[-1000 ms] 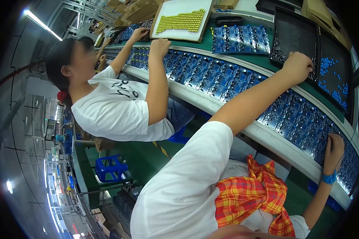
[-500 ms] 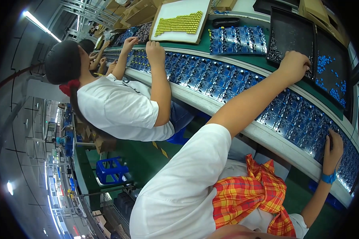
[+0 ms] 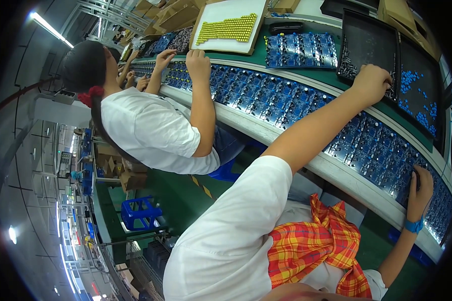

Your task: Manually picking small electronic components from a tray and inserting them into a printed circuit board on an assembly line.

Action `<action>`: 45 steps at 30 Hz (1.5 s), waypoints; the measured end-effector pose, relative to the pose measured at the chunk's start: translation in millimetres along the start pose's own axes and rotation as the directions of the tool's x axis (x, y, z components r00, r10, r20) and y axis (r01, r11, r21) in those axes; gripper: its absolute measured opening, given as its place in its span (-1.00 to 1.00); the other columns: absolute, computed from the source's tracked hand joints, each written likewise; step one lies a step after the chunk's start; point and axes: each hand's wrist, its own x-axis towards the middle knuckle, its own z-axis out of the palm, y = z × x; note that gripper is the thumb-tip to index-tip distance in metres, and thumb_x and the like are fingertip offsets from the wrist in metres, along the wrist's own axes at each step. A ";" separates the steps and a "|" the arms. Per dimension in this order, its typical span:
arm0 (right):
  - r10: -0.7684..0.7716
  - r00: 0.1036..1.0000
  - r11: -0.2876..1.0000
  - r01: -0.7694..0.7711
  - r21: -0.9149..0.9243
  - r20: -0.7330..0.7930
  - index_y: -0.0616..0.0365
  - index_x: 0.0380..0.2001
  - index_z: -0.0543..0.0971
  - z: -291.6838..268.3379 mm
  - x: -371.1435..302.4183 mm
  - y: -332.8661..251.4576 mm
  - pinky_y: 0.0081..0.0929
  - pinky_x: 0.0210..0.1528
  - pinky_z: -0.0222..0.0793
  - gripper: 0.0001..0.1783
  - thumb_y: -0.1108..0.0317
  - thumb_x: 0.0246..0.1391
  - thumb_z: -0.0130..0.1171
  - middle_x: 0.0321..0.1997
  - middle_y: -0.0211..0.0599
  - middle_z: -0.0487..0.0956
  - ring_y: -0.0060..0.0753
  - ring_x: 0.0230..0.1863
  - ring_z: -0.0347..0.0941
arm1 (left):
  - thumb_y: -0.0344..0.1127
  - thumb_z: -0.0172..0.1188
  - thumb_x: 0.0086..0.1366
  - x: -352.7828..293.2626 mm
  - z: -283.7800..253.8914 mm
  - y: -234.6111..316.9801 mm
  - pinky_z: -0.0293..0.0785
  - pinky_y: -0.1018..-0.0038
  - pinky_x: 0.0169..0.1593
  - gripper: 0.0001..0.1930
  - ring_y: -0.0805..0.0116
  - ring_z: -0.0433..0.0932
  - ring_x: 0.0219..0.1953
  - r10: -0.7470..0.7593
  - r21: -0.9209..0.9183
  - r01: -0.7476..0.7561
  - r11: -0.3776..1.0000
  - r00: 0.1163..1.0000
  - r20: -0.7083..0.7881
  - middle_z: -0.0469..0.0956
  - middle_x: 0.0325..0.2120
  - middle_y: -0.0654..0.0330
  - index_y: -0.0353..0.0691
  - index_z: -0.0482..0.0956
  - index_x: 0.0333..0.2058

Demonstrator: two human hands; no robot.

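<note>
Left hand (image 3: 372, 84) at black component tray's (image 3: 370, 42) near edge; fingers curled narrow, contents cannot be told. Right hand (image 3: 421, 190): thumb parted, at blue circuit boards (image 3: 374, 148) toward assembly line's (image 3: 251, 123) right end; grip unclear.

A long row of glossy blue rectangular circuit boards (image 3: 281, 103), densely populated, lies flat, curving from eleven o'clock towards four o'clock. At two o'clock, a shallow black rectangular tray (image 3: 371, 42) holds loose, small grey cylindrical parts (image 3: 348, 68).
</note>
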 end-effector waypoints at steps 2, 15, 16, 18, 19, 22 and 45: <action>0.010 1.000 1.000 -0.010 -0.004 0.016 0.27 -0.11 0.56 0.7 -1.3 4.2 -0.28 0.06 0.36 -0.78 0.51 0.20 0.07 -0.08 -0.06 0.57 -0.03 -0.03 0.49 | -0.34 0.33 0.08 0.2 0.0 0.1 0.54 0.26 -0.19 -0.87 0.08 0.63 -0.35 0.002 0.004 -0.002 1.000 1.000 -0.001 0.65 -0.47 0.07 -0.20 0.72 -0.38; 0.042 0.998 0.999 -0.041 -0.029 0.047 0.23 -0.02 0.56 4.9 -5.3 16.6 -0.29 0.10 0.39 -0.74 0.46 0.24 0.07 -0.01 -0.09 0.58 -0.09 0.03 0.51 | -0.34 0.26 0.12 1.9 8.2 -5.0 0.40 0.14 0.04 -0.89 0.03 0.59 -0.23 -0.075 -0.061 0.078 0.995 0.996 0.048 0.66 -0.43 0.11 -0.12 0.74 -0.38; 0.059 0.998 0.998 -0.058 -0.020 0.039 0.23 0.00 0.56 5.3 -5.5 15.5 -0.30 0.10 0.40 -0.73 0.45 0.25 0.07 0.00 -0.10 0.58 -0.10 0.03 0.51 | -0.34 0.26 0.11 1.5 8.1 -5.2 0.40 0.14 0.04 -0.88 0.03 0.59 -0.22 -0.075 -0.052 0.077 0.996 0.996 0.045 0.66 -0.42 0.10 -0.12 0.74 -0.39; 0.079 0.995 0.997 -0.077 -0.029 0.056 0.22 0.01 0.56 4.2 -5.9 11.5 -0.31 0.09 0.41 -0.72 0.44 0.25 0.08 0.01 -0.11 0.59 -0.12 0.03 0.52 | -0.34 0.26 0.11 1.0 7.4 -5.6 0.41 0.14 0.04 -0.89 0.03 0.59 -0.23 -0.075 -0.052 0.077 0.996 0.996 0.045 0.66 -0.43 0.10 -0.12 0.74 -0.39; 0.099 0.993 0.995 -0.096 -0.038 0.070 0.21 0.02 0.55 3.5 -6.2 9.4 -0.31 0.08 0.42 -0.71 0.44 0.26 0.08 0.02 -0.12 0.59 -0.14 0.03 0.52 | -0.34 0.26 0.11 0.9 6.9 -5.7 0.42 0.15 0.03 -0.89 0.02 0.59 -0.23 -0.073 -0.052 0.076 0.996 0.996 0.044 0.66 -0.43 0.10 -0.12 0.74 -0.39; 0.119 0.989 0.993 -0.116 -0.030 0.086 0.21 0.04 0.55 2.8 -7.6 10.5 -0.33 0.06 0.43 -0.70 0.43 0.26 0.08 0.02 -0.13 0.59 -0.17 0.01 0.54 | -0.35 0.26 0.10 0.5 6.1 -4.5 0.44 0.15 0.01 -0.89 0.02 0.59 -0.24 -0.067 -0.048 0.069 0.996 0.997 0.042 0.66 -0.43 0.10 -0.13 0.74 -0.40; 0.044 0.993 0.997 -0.050 0.058 0.113 0.25 -0.05 0.59 -6.0 -3.6 2.3 -0.36 0.00 0.43 -0.74 0.41 0.23 0.09 -0.08 -0.07 0.61 -0.19 -0.08 0.56 | -0.46 0.23 0.09 2.0 0.6 4.4 0.54 0.23 -0.14 -0.88 0.02 0.62 -0.31 -0.092 -0.240 0.091 0.967 0.996 0.007 0.64 -0.45 0.02 -0.17 0.74 -0.42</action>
